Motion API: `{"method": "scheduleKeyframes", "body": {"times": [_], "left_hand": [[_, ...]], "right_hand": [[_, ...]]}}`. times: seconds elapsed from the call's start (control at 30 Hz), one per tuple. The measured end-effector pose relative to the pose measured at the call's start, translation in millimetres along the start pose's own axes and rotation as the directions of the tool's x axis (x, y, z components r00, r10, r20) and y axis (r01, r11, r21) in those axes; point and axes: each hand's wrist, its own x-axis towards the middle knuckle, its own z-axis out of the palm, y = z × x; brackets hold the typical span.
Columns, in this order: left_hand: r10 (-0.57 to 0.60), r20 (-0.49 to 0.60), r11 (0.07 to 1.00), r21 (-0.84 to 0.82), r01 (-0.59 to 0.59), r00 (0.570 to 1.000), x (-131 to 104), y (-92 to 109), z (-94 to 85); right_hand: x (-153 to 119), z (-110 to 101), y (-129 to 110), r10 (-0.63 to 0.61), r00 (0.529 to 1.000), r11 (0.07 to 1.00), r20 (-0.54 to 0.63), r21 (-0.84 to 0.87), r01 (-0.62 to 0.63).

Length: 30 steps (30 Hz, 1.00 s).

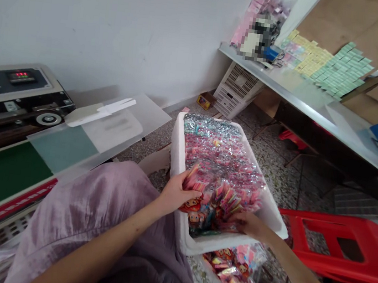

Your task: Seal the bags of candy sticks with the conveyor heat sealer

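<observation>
One rectangular white foam box (178,151) of glossy pink plastic packets (208,155), left hand (173,192) grasping some, right hand (249,224) against others, its grip unclear; step: apparently arranging, next move calling for light pressure

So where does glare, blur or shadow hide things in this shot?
All in the head view: sharp glints speckle the clear wrappers in the white box; marks on the pale sheet at left are too smeared to read; a patch on the far table is pixelated; deep shadow lies under that table.
</observation>
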Motion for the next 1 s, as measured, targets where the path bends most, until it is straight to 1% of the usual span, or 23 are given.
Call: {"method": "scheduleKeyframes", "body": {"times": [0.13,0.27,0.4,0.47,0.5,0.57,0.63,0.7,0.8,0.87,0.93,0.97,1.0], "left_hand": [[-0.007,-0.006,1.0,-0.007,0.007,1.0,-1.0,1.7,-5.0],[0.006,0.012,0.999,-0.031,-0.005,1.0,-1.5,4.1,-6.8],[0.01,0.018,0.999,-0.036,-0.009,1.0,-4.3,10.5,-13.5],[0.013,0.011,0.999,-0.044,-0.013,1.0,-6.4,16.6,-23.3],[0.018,-0.01,0.999,-0.043,-0.019,1.0,-7.4,20.6,-30.3],[0.041,-0.106,0.999,-0.026,-0.044,0.994,-9.6,29.9,-47.7],[0.071,-0.22,0.997,-0.027,-0.079,0.973,-12.0,40.2,-68.9],[0.084,-0.294,0.993,-0.057,-0.105,0.952,-15.3,50.0,-92.9],[0.08,-0.364,0.989,-0.084,-0.119,0.928,-21.9,59.6,-133.2],[0.079,-0.462,0.991,-0.061,-0.12,0.883,-26.3,61.1,-161.3],[0.079,-0.568,0.993,-0.028,-0.115,0.819,-29.0,58.8,-188.4],[0.075,-0.612,0.995,-0.003,-0.097,0.787,-29.2,56.9,-200.9],[0.068,-0.648,0.998,0.035,-0.06,0.759,-28.4,54.7,-212.4]], "right_hand": [[-3.7,-2.2,-7.5,-0.033,0.995,0.999,-0.091,-0.031,0.031],[-14.1,-16.6,-20.0,-0.059,0.986,0.998,-0.159,-0.041,0.053],[-27.5,-43.9,-39.1,-0.071,0.97,0.996,-0.233,-0.07,0.056],[-31.7,-61.9,-57.2,-0.079,0.961,0.994,-0.265,-0.093,0.056],[-31.8,-71.1,-69.9,-0.096,0.959,0.992,-0.265,-0.107,0.07],[-25.6,-87.9,-103.4,-0.159,0.96,0.983,-0.231,-0.128,0.132],[-10.0,-100.8,-146.6,-0.241,0.959,0.965,-0.148,-0.143,0.221],[14.3,-109.1,-197.1,-0.32,0.947,0.932,-0.036,-0.191,0.308],[62.2,-113.2,-280.4,-0.437,0.895,0.841,0.092,-0.311,0.443],[98.8,-109.8,-337.1,-0.502,0.842,0.75,0.197,-0.386,0.537],[138.3,-100.8,-390.6,-0.53,0.784,0.651,0.324,-0.436,0.621],[159.0,-94.2,-415.0,-0.515,0.775,0.619,0.366,-0.467,0.632],[180.2,-86.3,-437.2,-0.465,0.793,0.613,0.394,-0.503,0.609]]}}
